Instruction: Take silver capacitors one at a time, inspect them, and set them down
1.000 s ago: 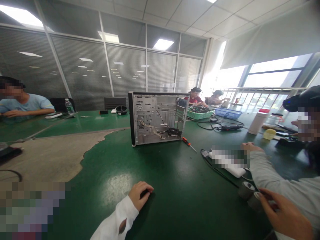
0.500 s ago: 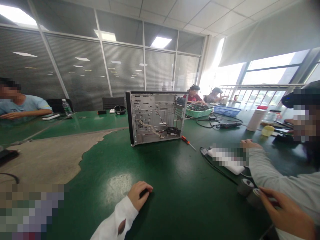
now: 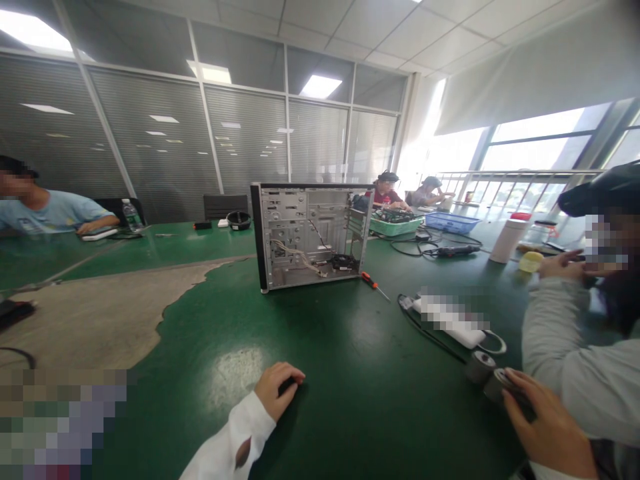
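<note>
My left hand (image 3: 279,392) rests on the green tabletop with its fingers curled in. Between its thumb and fingers a dark patch shows, and I cannot tell whether it is an object or shadow. At the lower right, my right hand (image 3: 553,417) has thumb and fingers around a dark grey cylinder (image 3: 494,387) with a pale top. A second, similar grey cylinder (image 3: 480,369) stands beside it. Farther off, in the middle of the table, an open computer case (image 3: 315,237) stands upright, with loose cables and a black fan inside. An orange-handled screwdriver (image 3: 370,281) lies by its right corner.
A white power strip (image 3: 450,323) and its black cord lie at the right, near a co-worker's grey sleeve (image 3: 565,347). Behind are a green basket (image 3: 397,227), a blue basket (image 3: 453,223) and a white bottle (image 3: 509,240). The green table covering is torn at the left.
My right hand has moved left and closed around the grey cylinder, which has shifted slightly left. The co-worker's arm at the right has pulled back from the power strip. My left hand stays put.
</note>
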`<state>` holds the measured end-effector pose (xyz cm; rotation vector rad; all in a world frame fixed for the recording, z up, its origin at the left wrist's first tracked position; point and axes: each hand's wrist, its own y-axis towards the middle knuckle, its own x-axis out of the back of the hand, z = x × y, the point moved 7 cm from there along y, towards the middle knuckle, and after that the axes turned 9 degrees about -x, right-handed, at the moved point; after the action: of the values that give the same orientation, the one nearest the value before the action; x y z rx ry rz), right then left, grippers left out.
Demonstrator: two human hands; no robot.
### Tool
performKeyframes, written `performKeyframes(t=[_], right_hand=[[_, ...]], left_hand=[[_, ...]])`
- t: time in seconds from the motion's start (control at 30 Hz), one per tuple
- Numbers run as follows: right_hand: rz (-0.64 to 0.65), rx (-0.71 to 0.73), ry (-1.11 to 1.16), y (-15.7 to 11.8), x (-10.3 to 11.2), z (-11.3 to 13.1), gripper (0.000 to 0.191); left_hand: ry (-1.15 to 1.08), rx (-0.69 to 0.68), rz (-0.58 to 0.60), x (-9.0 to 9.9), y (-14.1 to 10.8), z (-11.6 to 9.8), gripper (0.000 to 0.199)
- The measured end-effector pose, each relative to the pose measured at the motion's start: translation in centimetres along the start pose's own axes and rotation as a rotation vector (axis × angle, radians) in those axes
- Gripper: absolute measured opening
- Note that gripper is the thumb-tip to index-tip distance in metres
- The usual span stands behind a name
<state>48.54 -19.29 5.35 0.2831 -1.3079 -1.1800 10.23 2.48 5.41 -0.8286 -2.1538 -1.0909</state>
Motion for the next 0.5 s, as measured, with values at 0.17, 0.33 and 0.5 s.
performKeyframes(t=[0.17,0.33,0.5], right_hand=[[-0.016,0.079,-0.096,1.0,-0.7,1.4,0.04],[0.262,0.083,-0.319,3.6,-3.8,2.0,0.045],[0.733,0.087,-0.429,5.2,-8.1,0.3,0.034]], left_hand=[[-0.001,0.01,-0.007,0.0,-0.1,0.0,0.018],[0.0,0.014,-0.014,0.0,-0.2,0.1,0.018],[0.001,0.009,-0.019,0.1,-0.2,0.1,0.018]])
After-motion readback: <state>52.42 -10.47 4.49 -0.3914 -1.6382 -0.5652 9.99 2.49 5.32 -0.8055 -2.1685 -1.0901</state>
